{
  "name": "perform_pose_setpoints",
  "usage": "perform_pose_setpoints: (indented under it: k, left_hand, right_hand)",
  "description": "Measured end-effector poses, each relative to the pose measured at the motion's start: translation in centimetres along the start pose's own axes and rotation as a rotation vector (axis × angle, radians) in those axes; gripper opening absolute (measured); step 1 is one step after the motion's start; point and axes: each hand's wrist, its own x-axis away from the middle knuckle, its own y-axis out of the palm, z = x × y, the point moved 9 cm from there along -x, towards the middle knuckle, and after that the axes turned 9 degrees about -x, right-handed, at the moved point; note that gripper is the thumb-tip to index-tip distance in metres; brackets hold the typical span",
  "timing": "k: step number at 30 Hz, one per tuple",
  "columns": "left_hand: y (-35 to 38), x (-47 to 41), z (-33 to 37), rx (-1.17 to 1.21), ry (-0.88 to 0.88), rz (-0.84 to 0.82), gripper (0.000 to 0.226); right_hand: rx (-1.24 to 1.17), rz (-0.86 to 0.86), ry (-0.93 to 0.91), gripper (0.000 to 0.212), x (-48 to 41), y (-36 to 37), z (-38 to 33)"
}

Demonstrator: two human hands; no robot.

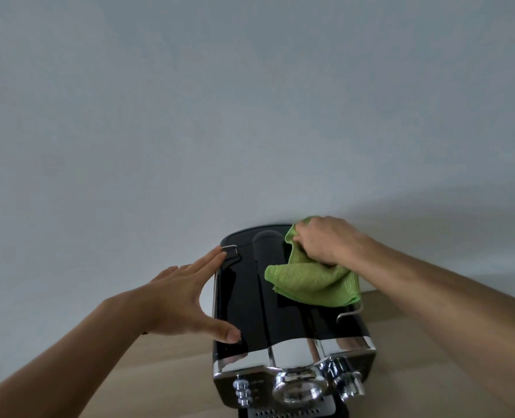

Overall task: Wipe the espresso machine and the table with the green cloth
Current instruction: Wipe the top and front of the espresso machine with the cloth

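Right hand (325,241): fingers curled round bunched green cloth (313,285) on top of black espresso machine (250,312). Left hand (180,300): fingers straight, bracing machine's left side. Wooden table (165,369) beneath.

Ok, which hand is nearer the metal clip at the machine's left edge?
Left. The left hand reaches the metal clip; the right hand grips the green cloth farther right.

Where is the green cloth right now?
In the head view, the crumpled green cloth lies on the right rear part of the top of the glossy black espresso machine, where the right hand grips its upper end.
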Motion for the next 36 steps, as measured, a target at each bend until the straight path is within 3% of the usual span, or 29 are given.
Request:
perform_pose_setpoints:
  k: [7,15,22,29,32,36]
  left_hand:
    - [0.3,-0.1,-0.2,0.035,0.013,0.002,0.134]
    - [0.4,-0.2,-0.3,0.055,0.017,0.007,0.136]
    - [0.5,-0.3,-0.6,0.084,0.001,0.021,0.136]
    - [0.4,-0.3,-0.2,0.048,0.02,0.018,0.137]
    - [0.7,-0.3,-0.1,0.056,0.027,0.019,0.137]
    - [0.6,-0.4,-0.4,0.072,0.018,0.024,0.135]
  right_hand:
    - [-0.191,-0.135,0.032,0.014,0.7,0.2,1.3]
    - [-0.123,0.102,0.175,0.032,0.8,0.3,1.6]
    - [-0.263,-0.13,-0.15,0.049,-0.9,1.7,-3.0]
    - [-0.286,-0.056,0.287,0.046,1.1,2.1,2.7]
    - [-0.248,0.084,0.304,0.033,2.4,1.5,2.5]
    - [-0.264,-0.024,0.158,0.045,0.4,2.4,0.5]
